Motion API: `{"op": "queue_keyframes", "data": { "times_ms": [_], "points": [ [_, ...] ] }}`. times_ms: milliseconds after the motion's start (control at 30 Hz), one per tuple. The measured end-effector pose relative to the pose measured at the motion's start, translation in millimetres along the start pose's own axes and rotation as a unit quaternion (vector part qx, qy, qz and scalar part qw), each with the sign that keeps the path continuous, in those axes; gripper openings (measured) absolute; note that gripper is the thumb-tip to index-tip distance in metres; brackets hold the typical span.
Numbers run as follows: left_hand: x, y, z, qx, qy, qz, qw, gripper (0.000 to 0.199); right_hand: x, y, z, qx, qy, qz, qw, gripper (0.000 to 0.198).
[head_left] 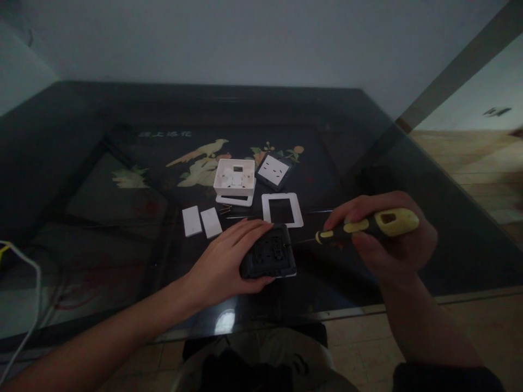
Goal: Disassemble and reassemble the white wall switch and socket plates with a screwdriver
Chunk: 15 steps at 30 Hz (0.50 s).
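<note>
A black module [267, 257] is pinched between thumb and fingers of the left hand [223, 261], near the front edge of the bench [347, 130]. The right hand [402, 253] grips a screwdriver [365, 226] pointing left; bench surface stretches beyond.

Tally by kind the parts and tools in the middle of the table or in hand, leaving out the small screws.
Open white box: 1
White frames: 2
White rectangular pieces: 2
White-faced socket: 1
Black module: 1
Screwdriver: 1
Total: 8
</note>
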<state>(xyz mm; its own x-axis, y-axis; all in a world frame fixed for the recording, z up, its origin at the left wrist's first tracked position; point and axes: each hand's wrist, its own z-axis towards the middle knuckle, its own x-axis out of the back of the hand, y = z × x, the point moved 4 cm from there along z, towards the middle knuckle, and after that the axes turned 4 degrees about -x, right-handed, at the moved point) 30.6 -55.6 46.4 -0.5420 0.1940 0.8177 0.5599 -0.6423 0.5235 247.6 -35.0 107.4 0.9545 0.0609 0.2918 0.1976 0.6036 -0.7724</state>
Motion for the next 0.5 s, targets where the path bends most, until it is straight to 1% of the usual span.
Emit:
{"op": "queue_keyframes", "data": {
  "times_ms": [167,433,500],
  "points": [
    [-4.9,-2.6,-1.7,-0.012,-0.003,0.0,1.0,0.076,-1.5,1.1,-0.2,0.021,-0.003,0.004,1.0,0.016],
    [-8.2,-5.3,-4.5,-0.012,-0.002,-0.026,1.0,0.074,-2.2,-0.2,0.9,0.021,-0.002,-0.016,1.0,0.013],
    [-8.1,-6.6,-4.7,-0.004,-0.002,-0.041,0.999,0.074,-2.8,-3.3,3.8,0.016,-0.013,-0.027,0.999,0.014]
  ]
}}
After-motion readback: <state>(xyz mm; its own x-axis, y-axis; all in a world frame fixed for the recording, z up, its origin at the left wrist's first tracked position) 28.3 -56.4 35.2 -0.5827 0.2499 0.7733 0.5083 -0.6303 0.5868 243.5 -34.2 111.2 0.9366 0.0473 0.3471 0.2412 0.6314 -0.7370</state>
